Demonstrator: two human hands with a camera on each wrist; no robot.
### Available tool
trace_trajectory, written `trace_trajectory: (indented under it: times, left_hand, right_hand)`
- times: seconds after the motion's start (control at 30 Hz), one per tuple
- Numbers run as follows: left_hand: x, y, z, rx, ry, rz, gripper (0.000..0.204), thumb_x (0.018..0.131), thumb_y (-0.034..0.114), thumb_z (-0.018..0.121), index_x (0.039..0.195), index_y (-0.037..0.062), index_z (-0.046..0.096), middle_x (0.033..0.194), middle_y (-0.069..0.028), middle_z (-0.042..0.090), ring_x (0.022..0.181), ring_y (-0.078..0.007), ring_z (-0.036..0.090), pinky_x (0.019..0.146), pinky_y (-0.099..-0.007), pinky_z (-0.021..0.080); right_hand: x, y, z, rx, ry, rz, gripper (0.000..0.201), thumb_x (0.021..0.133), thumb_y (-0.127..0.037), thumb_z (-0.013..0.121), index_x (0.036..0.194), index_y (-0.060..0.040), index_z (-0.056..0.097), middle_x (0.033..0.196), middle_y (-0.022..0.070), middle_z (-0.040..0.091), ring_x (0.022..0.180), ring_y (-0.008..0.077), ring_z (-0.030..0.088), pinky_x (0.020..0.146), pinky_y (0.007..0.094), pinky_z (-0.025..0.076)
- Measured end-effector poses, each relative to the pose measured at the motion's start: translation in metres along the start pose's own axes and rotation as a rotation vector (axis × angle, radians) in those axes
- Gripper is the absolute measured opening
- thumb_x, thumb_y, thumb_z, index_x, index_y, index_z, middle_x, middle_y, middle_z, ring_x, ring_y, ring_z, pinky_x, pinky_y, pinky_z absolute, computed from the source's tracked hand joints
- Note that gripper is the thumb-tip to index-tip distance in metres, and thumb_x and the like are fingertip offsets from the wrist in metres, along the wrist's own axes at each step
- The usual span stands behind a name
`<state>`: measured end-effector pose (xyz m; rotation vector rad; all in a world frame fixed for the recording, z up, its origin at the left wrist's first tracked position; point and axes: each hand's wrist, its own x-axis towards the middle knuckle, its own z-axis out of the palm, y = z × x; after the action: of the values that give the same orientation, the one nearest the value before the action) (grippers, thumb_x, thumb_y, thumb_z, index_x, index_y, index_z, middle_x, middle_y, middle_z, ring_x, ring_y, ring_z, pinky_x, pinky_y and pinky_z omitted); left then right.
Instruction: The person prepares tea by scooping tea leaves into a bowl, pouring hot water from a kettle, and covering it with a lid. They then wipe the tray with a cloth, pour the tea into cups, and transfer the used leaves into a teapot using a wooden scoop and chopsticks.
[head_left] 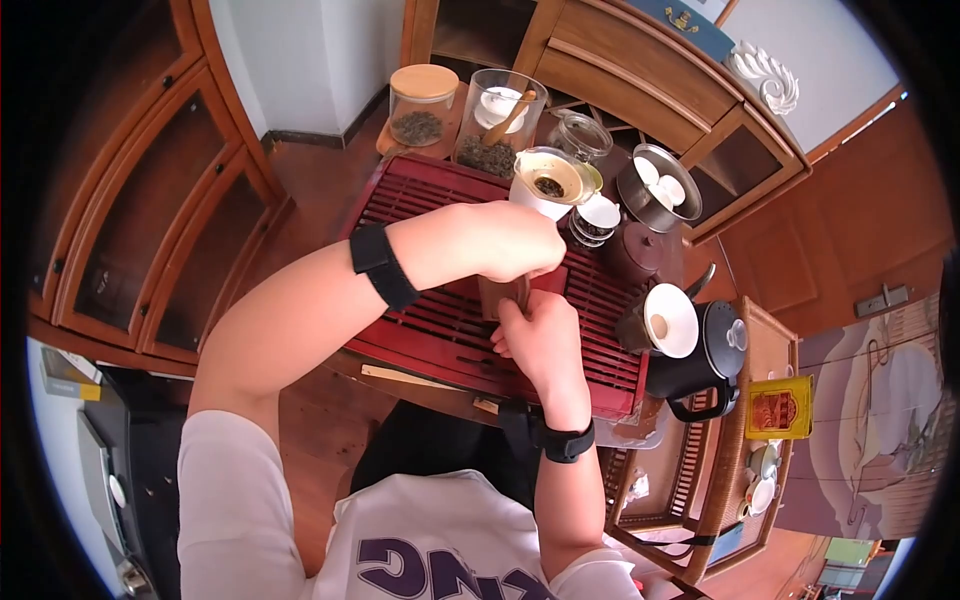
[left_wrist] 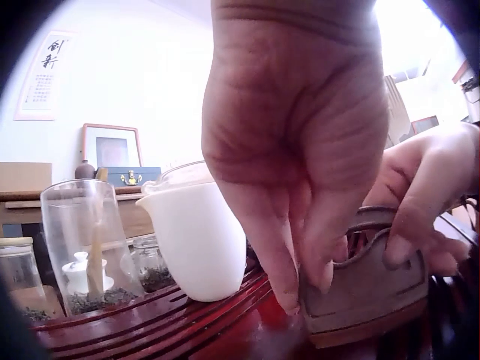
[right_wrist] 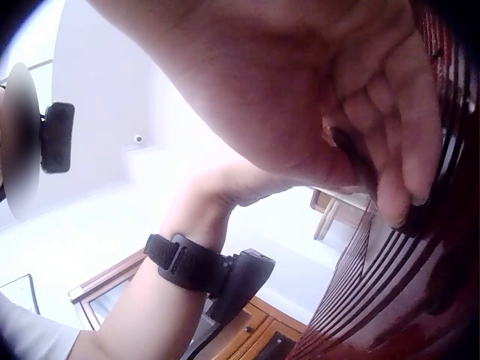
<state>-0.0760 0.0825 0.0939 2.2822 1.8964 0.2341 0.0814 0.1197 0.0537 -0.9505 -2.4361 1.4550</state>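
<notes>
In the left wrist view a small grey-brown clay vessel (left_wrist: 367,300), box-like with a wavy rim, is held low over the red slatted tea tray (head_left: 440,345). My left hand (head_left: 505,243) reaches down from above and pinches its near left edge between thumb and fingers. On the opposite side my right hand (head_left: 545,335) grips it, thumb over the rim. From above, both hands hide most of the vessel. The right wrist view shows only a dark sliver of it by the right fingers. Just beyond the hands stands a white pitcher (left_wrist: 195,244) with a strainer (head_left: 552,180) on top.
Behind the tray stand a wooden-lidded jar (head_left: 420,105) and a glass canister (head_left: 490,150), both with tea leaves. To the right are a metal bowl (head_left: 658,190) of white cups, a brown teapot (head_left: 635,252), a white bowl (head_left: 672,320) and a black kettle (head_left: 715,350).
</notes>
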Motion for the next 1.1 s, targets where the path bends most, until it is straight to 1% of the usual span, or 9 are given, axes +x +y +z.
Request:
trace_trajectory:
  times: [0.2,0.27,0.43,0.5,0.57,0.6,0.7,0.87,1.1]
  left_hand:
    - [0.009,0.016,0.001,0.010,0.073,0.117,0.007,0.069,0.008,0.066,0.067,0.0017,0.067,0.065,-0.0187,0.063,0.064,-0.0359,0.066,0.058,-0.0432,0.052]
    - [0.009,0.015,0.002,0.008,0.059,0.112,0.006,0.070,0.007,0.066,0.068,0.0022,0.067,0.066,-0.0178,0.064,0.066,-0.0354,0.066,0.060,-0.0431,0.053]
    - [0.004,-0.001,0.013,-0.099,0.179,0.183,0.005,0.072,0.006,0.065,0.069,0.0023,0.063,0.072,-0.0155,0.065,0.072,-0.0347,0.066,0.063,-0.0435,0.052]
    - [0.001,-0.003,0.014,-0.118,0.215,0.201,0.005,0.072,0.005,0.065,0.069,0.0023,0.062,0.073,-0.0153,0.065,0.074,-0.0347,0.066,0.063,-0.0434,0.051]
    - [-0.004,-0.005,0.014,-0.048,0.133,0.117,0.006,0.072,0.005,0.064,0.068,0.0030,0.060,0.075,-0.0141,0.065,0.077,-0.0339,0.066,0.064,-0.0429,0.052]
    - [-0.008,-0.009,0.015,-0.045,0.123,0.125,0.006,0.072,0.005,0.064,0.068,0.0030,0.060,0.075,-0.0141,0.065,0.077,-0.0339,0.066,0.064,-0.0429,0.052]
    - [-0.022,-0.022,0.019,0.013,0.205,0.136,0.005,0.072,0.008,0.064,0.069,0.0041,0.063,0.075,-0.0111,0.066,0.076,-0.0324,0.066,0.065,-0.0418,0.053]
    - [-0.049,-0.042,0.019,-0.090,0.179,0.119,0.006,0.074,0.007,0.065,0.078,0.0041,0.068,0.083,-0.0094,0.070,0.081,-0.0303,0.068,0.069,-0.0391,0.055]
    - [-0.087,-0.052,0.006,-0.111,0.144,0.024,0.011,0.073,0.005,0.068,0.083,0.0013,0.070,0.103,-0.0142,0.073,0.098,-0.0299,0.070,0.085,-0.0366,0.057]
  right_hand:
    - [-0.008,0.019,-0.004,-0.151,0.165,-0.078,0.025,0.089,-0.012,0.059,0.073,0.0061,0.062,0.062,0.0148,0.068,0.055,0.0197,0.070,0.054,0.0302,0.056]
    - [-0.011,0.020,-0.003,-0.265,0.289,-0.169,0.029,0.083,-0.020,0.063,0.067,0.0043,0.063,0.064,0.0245,0.062,0.063,0.0424,0.065,0.062,0.0464,0.054]
    - [-0.010,0.006,-0.004,-0.575,0.441,-0.280,0.023,0.079,-0.017,0.064,0.066,0.0010,0.063,0.062,0.0227,0.062,0.060,0.0392,0.065,0.059,0.0460,0.055]
    - [-0.006,-0.006,0.005,-0.593,0.413,-0.241,0.022,0.079,-0.018,0.065,0.069,0.0015,0.064,0.063,0.0226,0.063,0.062,0.0394,0.066,0.061,0.0462,0.055]
    - [-0.001,-0.013,0.016,-0.620,0.392,-0.201,0.022,0.078,-0.021,0.067,0.073,0.0009,0.065,0.067,0.0225,0.065,0.065,0.0398,0.067,0.063,0.0470,0.056]
    - [0.002,-0.014,0.021,-0.673,0.424,-0.271,0.022,0.082,-0.021,0.066,0.067,-0.0036,0.065,0.063,0.0177,0.065,0.059,0.0341,0.068,0.056,0.0421,0.057]
    - [0.007,-0.022,0.036,-0.618,0.365,-0.225,0.020,0.079,-0.020,0.067,0.071,-0.0012,0.065,0.065,0.0204,0.065,0.064,0.0379,0.067,0.060,0.0457,0.056]
    - [0.015,-0.035,0.062,-0.662,0.346,-0.270,0.013,0.080,-0.013,0.062,0.072,-0.0037,0.065,0.062,0.0151,0.065,0.059,0.0313,0.068,0.055,0.0402,0.057]
    - [0.016,-0.053,0.095,-0.781,0.364,-0.349,0.008,0.075,-0.012,0.070,0.069,-0.0110,0.065,0.057,0.0039,0.063,0.054,0.0178,0.067,0.048,0.0300,0.054]
